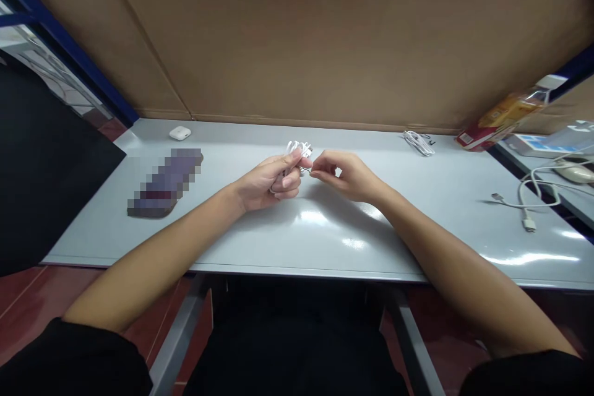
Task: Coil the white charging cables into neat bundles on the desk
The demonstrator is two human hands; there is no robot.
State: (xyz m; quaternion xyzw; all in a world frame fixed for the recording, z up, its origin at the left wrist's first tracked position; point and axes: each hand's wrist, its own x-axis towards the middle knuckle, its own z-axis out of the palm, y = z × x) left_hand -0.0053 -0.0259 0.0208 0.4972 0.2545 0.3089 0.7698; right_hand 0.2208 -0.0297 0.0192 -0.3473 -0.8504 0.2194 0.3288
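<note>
My left hand (278, 180) is closed around a coiled white cable (301, 148); its loops stick out above the thumb and a connector shows at the top. Just to the right, my right hand (346, 174) pinches a thin dark strand (307, 170) between thumb and fingertips, at the side of the coil. The strand looks like a tie, but most of it is hidden by the fingers. Both hands are held over the middle of the table, close together.
The grey table (288, 247) meets a cardboard panel (297, 43) behind. A white earbud case (180, 133) and a blurred-out phone-like object (164, 185) lie left. Toward the right are another coiled cable (419, 143), a drink bottle (505, 114) and a loose white cable (524, 198).
</note>
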